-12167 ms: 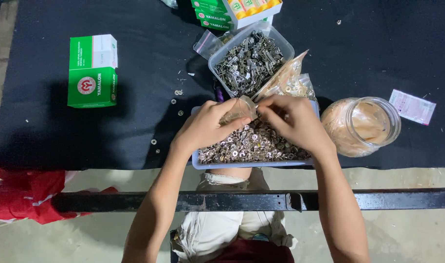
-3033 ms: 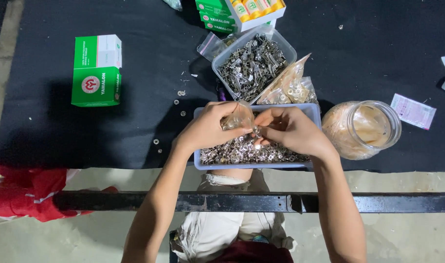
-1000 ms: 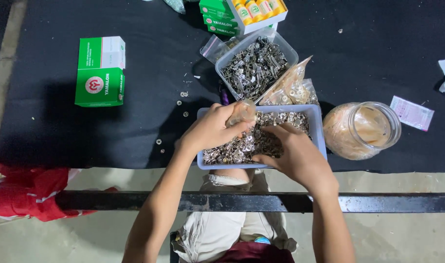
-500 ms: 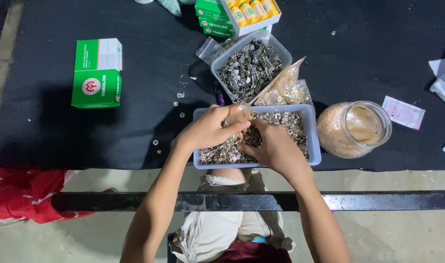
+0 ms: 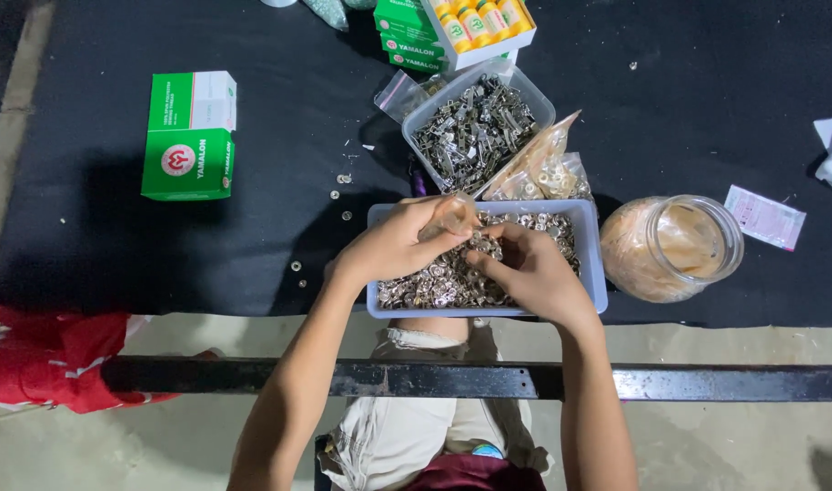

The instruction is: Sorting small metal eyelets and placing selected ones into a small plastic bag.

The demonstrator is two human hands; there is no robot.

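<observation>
Left hand (image 5: 393, 250) closed around a small clear bag (image 5: 452, 216), held over the near tray (image 5: 593, 264) of metal rings (image 5: 434, 282) at the worktop (image 5: 279, 245) edge. Right hand (image 5: 529, 273) narrowed, fingertips pinched into the ring pile. Likely slips: rings dropped past the bag mouth, scattered like the strays (image 5: 343, 195) already loose on the cloth; tray nudged off the edge; glass jar (image 5: 675, 247) just beside the right wrist knocked.

Both hands work in the near tray (image 5: 598, 282) of small metal rings (image 5: 434, 286): the left hand (image 5: 393, 244) pinches a small clear bag (image 5: 454, 215) (contents unclear), the right hand (image 5: 525, 273) digs among 100s of rings.
</observation>
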